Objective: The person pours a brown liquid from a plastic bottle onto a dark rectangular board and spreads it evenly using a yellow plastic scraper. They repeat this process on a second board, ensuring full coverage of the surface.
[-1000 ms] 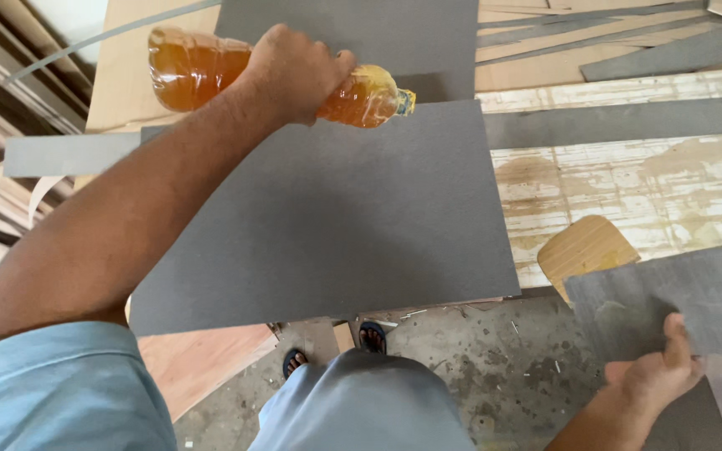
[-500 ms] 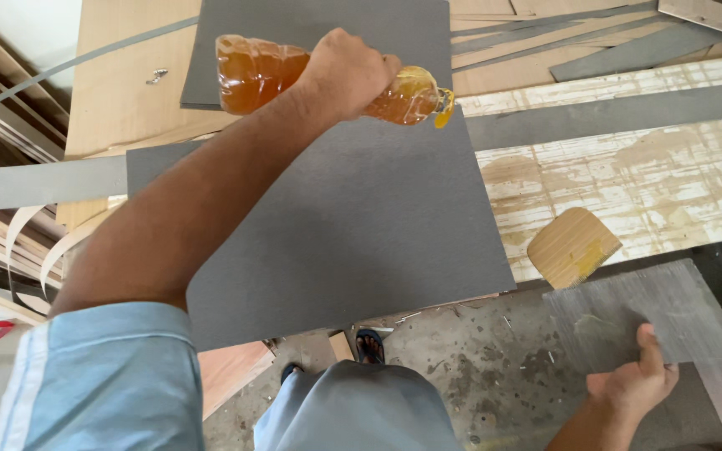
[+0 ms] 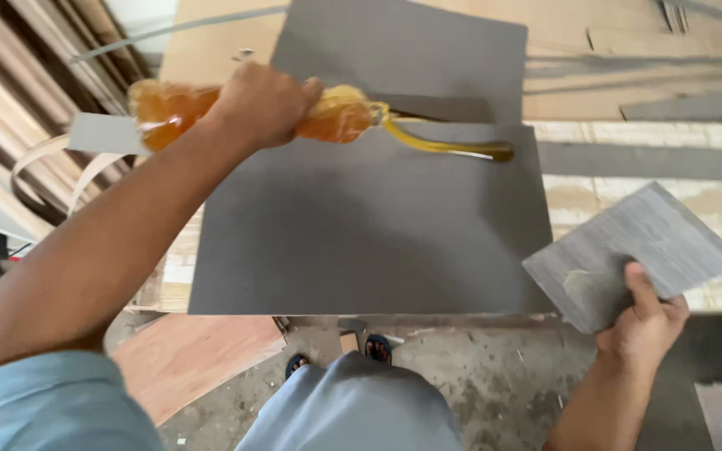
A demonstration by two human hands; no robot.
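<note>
I am squeezing the soft clear plastic bottle of amber glue (image 3: 211,113) in my left hand (image 3: 261,104), grip clenched around its middle, holding it on its side above the upper left part of the large dark grey laminate sheet (image 3: 369,225) lying flat on the desk (image 3: 712,217). A thick yellow stream of glue (image 3: 440,144) is running from the nozzle and pooling near the sheet's upper right edge. To do this well, I judge I should be keeping the pressure even and sweeping the nozzle across the sheet, so the glue is landing in a line rather than 1 puddle. My right hand (image 3: 641,321) is gripping the small grey rectangular laminate offcut (image 3: 633,246) by its lower corner, thumb on top, beside the sheet's right edge. Compared with 0.5 s ago, glue is now flowing where none was, and the right hand, then down low, is now holding the offcut up at the desk.
</note>
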